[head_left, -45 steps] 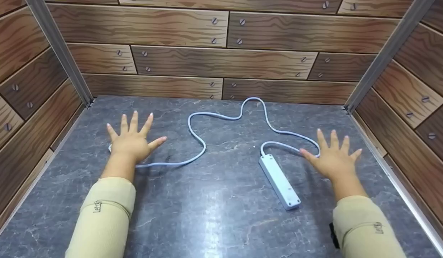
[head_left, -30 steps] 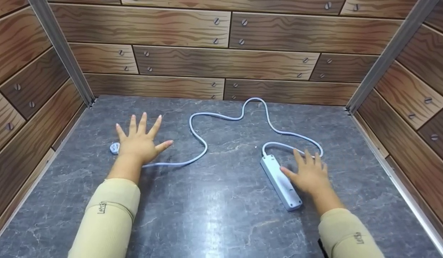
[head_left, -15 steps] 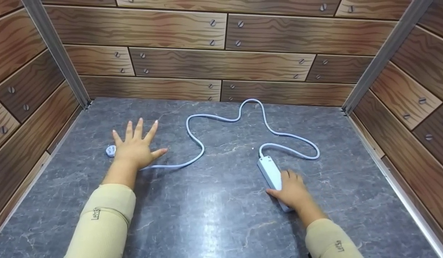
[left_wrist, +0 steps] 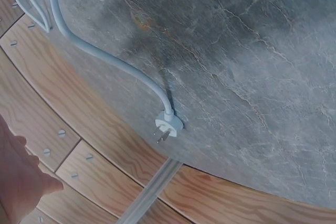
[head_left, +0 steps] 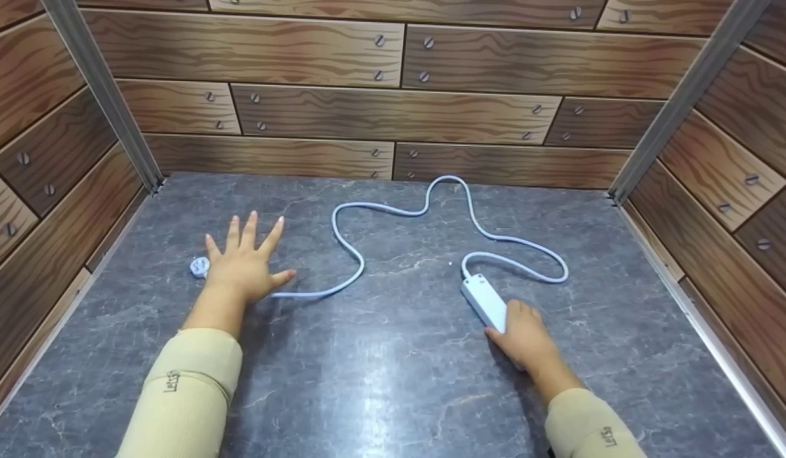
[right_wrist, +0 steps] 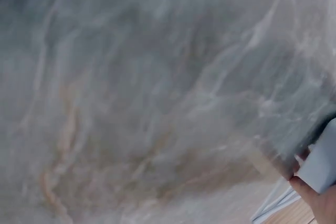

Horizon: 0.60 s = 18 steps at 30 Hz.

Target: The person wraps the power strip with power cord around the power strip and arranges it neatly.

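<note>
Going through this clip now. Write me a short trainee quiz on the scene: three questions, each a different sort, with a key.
1. True or false: the person's left grip has its fingers curled into a fist.
2. Multiple choice. The person's right grip holds: a) a cup; b) the pale power strip; c) a screwdriver.
3. Fill in the blank: in the left wrist view, the cord ends in a pronged ____.

Key: 1. False, the fingers are spread. 2. b. 3. plug.
</note>
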Each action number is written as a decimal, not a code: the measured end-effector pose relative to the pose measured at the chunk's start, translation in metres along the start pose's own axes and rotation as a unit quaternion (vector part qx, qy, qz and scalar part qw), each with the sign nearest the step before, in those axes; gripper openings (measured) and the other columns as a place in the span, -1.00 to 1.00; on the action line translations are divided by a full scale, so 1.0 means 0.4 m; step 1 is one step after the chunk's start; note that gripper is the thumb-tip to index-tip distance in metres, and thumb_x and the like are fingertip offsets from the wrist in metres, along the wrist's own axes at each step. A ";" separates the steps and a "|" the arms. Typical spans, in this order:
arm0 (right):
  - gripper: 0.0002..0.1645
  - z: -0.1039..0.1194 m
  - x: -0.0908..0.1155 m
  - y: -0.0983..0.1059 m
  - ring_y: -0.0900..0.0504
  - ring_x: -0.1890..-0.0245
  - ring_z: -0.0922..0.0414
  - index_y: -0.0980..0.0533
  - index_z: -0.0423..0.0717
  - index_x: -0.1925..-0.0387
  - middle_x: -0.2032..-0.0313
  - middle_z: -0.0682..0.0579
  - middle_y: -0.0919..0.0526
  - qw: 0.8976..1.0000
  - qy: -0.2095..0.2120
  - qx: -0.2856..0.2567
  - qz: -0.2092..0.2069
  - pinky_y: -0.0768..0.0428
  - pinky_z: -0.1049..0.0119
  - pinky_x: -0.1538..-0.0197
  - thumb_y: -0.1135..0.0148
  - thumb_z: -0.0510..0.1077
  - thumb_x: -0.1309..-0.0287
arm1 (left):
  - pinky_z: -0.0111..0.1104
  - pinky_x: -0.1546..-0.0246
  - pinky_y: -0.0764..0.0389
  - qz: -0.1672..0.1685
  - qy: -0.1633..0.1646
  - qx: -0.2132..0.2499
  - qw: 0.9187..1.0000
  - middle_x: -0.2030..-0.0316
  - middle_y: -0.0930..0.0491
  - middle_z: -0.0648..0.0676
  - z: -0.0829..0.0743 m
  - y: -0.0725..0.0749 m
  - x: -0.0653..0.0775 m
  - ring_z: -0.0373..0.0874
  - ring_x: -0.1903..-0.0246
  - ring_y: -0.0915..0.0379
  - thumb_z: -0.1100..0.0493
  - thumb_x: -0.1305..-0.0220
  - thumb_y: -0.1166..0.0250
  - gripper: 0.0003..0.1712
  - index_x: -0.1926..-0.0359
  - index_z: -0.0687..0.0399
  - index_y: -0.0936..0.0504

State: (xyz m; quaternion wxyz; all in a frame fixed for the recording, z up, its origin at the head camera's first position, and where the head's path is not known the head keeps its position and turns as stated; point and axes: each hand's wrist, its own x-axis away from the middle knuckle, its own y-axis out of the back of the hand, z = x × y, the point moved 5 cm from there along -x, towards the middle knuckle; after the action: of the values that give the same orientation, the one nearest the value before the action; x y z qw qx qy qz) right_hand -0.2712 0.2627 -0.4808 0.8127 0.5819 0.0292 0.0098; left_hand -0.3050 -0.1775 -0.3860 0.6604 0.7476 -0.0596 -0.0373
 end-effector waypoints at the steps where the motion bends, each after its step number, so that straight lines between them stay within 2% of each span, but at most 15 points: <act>1: -0.35 -0.002 -0.002 0.003 -0.39 0.17 -0.23 -0.27 -0.47 0.12 0.23 -0.32 -0.42 1.000 -0.002 -0.001 0.000 -0.35 -0.07 0.05 -0.26 -0.01 0.00 | 0.33 -0.04 0.58 0.000 0.000 0.000 1.000 -0.39 0.43 0.25 0.001 0.000 0.000 0.30 -0.32 0.62 -0.49 -0.05 0.00 0.06 -0.41 -0.30 0.31; 9: -0.32 -0.009 -0.017 0.053 -0.50 0.18 -0.23 -0.25 -0.44 0.02 0.18 -0.34 -0.47 0.999 -0.027 -0.015 0.017 -0.42 -0.12 0.12 -0.19 0.06 -0.08 | 0.35 -0.05 0.51 -0.005 0.001 -0.002 1.000 -0.39 0.40 0.25 0.003 -0.002 0.002 0.31 -0.33 0.54 -0.49 -0.05 0.00 0.05 -0.41 -0.30 0.30; 18: -0.47 0.017 -0.021 0.136 -0.52 0.38 -0.14 -0.33 -0.28 0.24 0.36 -0.21 -0.51 0.996 0.004 -0.031 -0.080 -0.45 -0.05 0.29 -0.28 0.05 0.05 | 0.34 -0.07 0.48 0.000 0.001 0.003 1.000 -0.39 0.40 0.25 -0.005 -0.007 0.002 0.31 -0.33 0.55 -0.47 -0.06 -0.02 0.05 -0.41 -0.29 0.30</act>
State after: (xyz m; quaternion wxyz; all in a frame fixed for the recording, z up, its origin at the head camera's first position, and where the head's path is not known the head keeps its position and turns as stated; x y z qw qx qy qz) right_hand -0.2782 0.2733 -0.4270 0.8286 0.5518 0.0786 -0.0526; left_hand -0.3036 -0.1752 -0.3885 0.6582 0.7496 -0.0594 -0.0360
